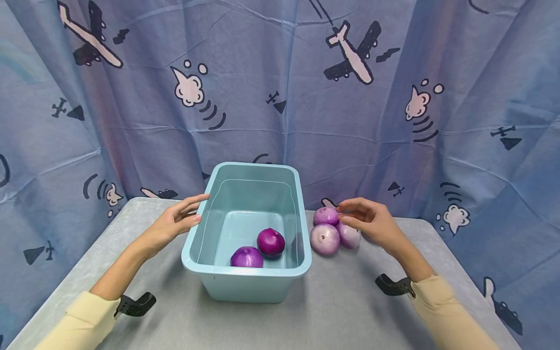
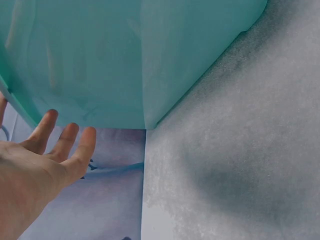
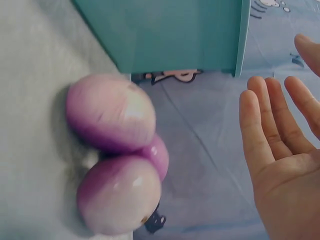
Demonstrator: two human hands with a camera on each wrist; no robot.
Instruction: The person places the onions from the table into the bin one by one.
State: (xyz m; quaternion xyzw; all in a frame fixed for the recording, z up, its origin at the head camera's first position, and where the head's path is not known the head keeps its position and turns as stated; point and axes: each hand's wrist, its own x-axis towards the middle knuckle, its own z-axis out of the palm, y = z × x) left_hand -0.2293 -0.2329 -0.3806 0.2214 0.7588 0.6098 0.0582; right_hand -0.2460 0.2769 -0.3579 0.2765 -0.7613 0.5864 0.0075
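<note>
A light blue plastic tub point(image 1: 249, 271) stands on the grey table with two dark purple onions inside, one point(image 1: 271, 242) a little behind the other point(image 1: 247, 257). My left hand point(image 1: 168, 226) is at the tub's left rim, fingers extended along its outer side. To the right of the tub, three paler purple onions sit in a cluster: a front one point(image 1: 325, 239), a back one point(image 1: 326, 216) and a right one point(image 1: 349, 236). Above that cluster, my right hand point(image 1: 372, 223) hovers with loosely bent fingers and nothing in its grasp; the right wrist view shows its fingers point(image 3: 257, 130) apart from the onions.
The grey table point(image 1: 350, 301) reaches back to a blue curtain point(image 1: 245, 97) printed with airplanes, which hangs behind it and along both sides. A black wrist strap point(image 1: 136, 305) is on the left forearm and another point(image 1: 393, 285) on the right.
</note>
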